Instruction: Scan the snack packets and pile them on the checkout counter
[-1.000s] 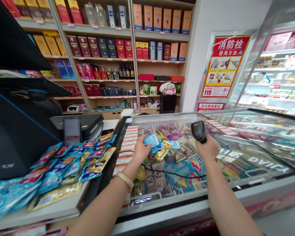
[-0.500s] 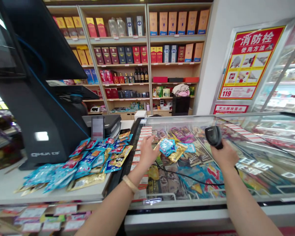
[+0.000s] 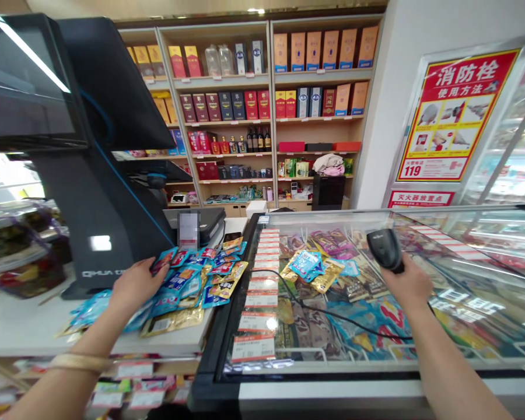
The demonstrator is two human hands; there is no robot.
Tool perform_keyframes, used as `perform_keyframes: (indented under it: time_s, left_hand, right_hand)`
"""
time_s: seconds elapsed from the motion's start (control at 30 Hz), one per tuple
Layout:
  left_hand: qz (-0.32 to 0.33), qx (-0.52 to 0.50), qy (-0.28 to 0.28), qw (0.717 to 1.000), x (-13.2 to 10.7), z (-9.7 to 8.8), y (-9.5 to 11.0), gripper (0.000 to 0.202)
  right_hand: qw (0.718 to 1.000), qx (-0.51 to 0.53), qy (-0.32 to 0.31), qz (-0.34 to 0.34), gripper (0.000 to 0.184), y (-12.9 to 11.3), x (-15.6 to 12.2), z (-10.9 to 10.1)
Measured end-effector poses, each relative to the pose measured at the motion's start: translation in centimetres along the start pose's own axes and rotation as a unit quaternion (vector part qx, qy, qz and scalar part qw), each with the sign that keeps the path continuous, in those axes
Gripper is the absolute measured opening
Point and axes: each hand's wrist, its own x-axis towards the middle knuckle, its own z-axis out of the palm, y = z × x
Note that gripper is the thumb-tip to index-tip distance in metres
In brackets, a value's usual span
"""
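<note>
My left hand (image 3: 135,284) rests on a heap of blue, red and gold snack packets (image 3: 181,283) spread over the white counter (image 3: 21,326), fingers curled onto a blue-and-red packet at the heap's left edge. My right hand (image 3: 409,286) is closed round the handle of a black barcode scanner (image 3: 385,249), held above the glass lid of the chest freezer (image 3: 420,356). The scanner's black cable (image 3: 324,312) trails across the glass. A small pile of blue and gold packets (image 3: 315,268) lies on the glass between my hands.
A black checkout terminal (image 3: 91,175) stands behind the packet heap, with a flat black device (image 3: 207,221) to its right. Price labels (image 3: 260,291) run down the freezer's left edge. Shelves of boxed goods (image 3: 254,105) fill the back wall; a red poster (image 3: 452,116) hangs at right.
My left hand let go of the blue packet on the freezer glass and moved left to the packet heap on the counter. The view swung left. The right hand kept holding the scanner.
</note>
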Motion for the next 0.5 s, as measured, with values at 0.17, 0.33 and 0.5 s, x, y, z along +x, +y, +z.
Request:
perform_keyframes:
  time_s: [0.17,0.33,0.5]
  left_hand:
    - [-0.007,0.081,-0.072,0.994,-0.2,-0.5,0.7,0.048]
    - [0.010,0.137,-0.048,0.989,-0.8,-1.3,1.3,0.045]
    - [-0.056,0.084,0.091,0.991,-1.3,-2.2,2.0,0.044]
  right_hand:
    - [1.000,0.000,-0.011,-0.013,0.043,-0.1,-0.3,0.4]
    - [0.998,0.021,0.017,-0.054,0.038,-0.3,-0.5,0.8]
    - [0.996,0.047,0.025,-0.070,0.039,-0.7,-0.6,0.6]
